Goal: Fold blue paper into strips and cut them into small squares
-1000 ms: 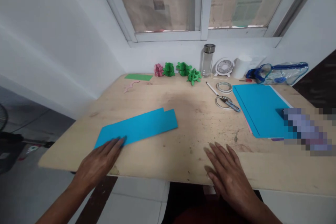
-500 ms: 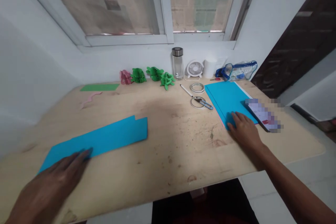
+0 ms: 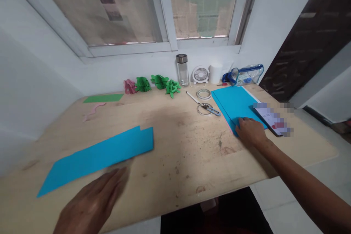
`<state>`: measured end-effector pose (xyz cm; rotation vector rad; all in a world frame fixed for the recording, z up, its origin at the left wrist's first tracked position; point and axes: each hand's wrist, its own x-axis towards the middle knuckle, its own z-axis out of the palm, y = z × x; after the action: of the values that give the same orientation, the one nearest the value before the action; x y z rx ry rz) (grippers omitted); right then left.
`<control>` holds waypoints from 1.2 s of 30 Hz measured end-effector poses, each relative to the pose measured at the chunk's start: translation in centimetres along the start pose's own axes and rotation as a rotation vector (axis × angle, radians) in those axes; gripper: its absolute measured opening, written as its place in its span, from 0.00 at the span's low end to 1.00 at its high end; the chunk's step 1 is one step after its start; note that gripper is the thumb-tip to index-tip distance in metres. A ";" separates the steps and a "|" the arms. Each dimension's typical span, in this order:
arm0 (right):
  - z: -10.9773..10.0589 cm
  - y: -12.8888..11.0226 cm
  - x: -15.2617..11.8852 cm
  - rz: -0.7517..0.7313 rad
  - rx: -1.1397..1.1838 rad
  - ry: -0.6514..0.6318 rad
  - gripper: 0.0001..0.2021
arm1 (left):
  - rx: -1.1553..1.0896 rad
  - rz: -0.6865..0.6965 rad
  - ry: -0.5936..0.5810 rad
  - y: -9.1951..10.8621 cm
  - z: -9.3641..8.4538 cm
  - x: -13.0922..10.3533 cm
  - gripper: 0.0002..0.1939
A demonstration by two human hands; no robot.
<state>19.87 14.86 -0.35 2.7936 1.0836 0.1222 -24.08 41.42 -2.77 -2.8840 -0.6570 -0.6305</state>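
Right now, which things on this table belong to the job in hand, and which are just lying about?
In the job, judging by the hands:
blue paper piece, beside the left hand
blue sheets, touched by the right hand

Probably just lying about, untouched:
bottle
white fan
clear pouch
pen
snips
green strip

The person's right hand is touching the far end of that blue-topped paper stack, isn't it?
Not quite: the right hand is touching the near end of the blue-topped paper stack, not the far one, as the head view shows.
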 end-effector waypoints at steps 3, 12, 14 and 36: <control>-0.2 0.1 0.3 0.013 0.019 -0.007 0.14 | 0.074 0.138 0.060 1.9 -0.6 1.2 0.19; -0.6 3.3 0.7 0.182 0.179 0.218 0.18 | -0.038 0.214 0.117 4.9 0.4 3.5 0.15; -0.6 4.2 0.8 0.235 0.231 0.302 0.20 | -0.082 0.217 0.094 5.5 0.6 4.4 0.15; 1.5 2.1 -2.3 -0.067 0.379 0.432 0.17 | -1.609 -0.551 -0.632 20.1 3.8 17.8 0.22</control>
<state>19.72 11.64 -1.53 3.1483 1.4208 0.5950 0.74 31.01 0.85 -4.5028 -1.6533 -0.2317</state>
